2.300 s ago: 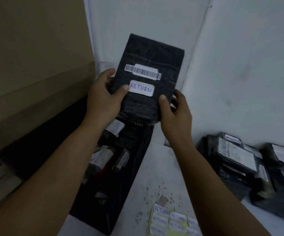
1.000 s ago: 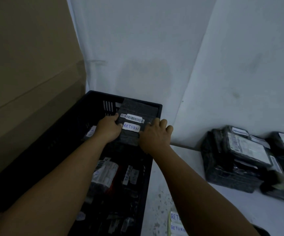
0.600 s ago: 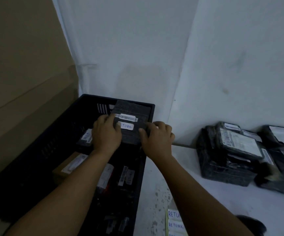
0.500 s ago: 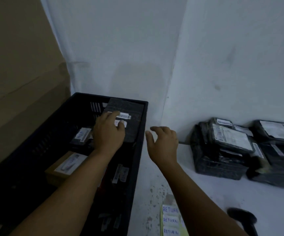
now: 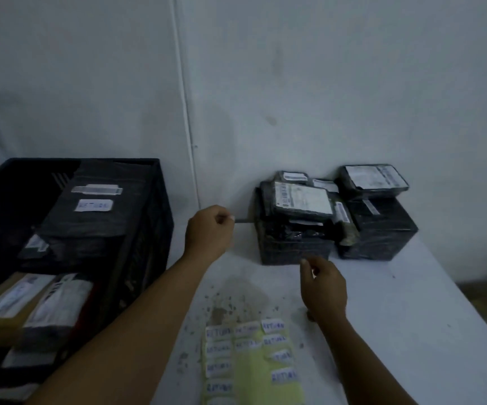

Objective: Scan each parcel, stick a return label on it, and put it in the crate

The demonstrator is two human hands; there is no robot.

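Leaning against the far wall inside the black slatted plastic crate (image 5: 148, 217) is a flat black-wrapped parcel (image 5: 90, 217), barcode strip and white handwritten RETURN label (image 5: 94, 205) facing up, with more labelled parcels lower in the crate. Both hands are over the white tabletop (image 5: 397, 302), neither holding anything: left hand (image 5: 208, 232) with fingers loosely curled, right hand (image 5: 324, 287) the same, both near the pile of unscanned black-wrapped parcels (image 5: 332, 214) by the wall. A yellow sheet of RETURN stickers (image 5: 251, 363) lies at the near edge.
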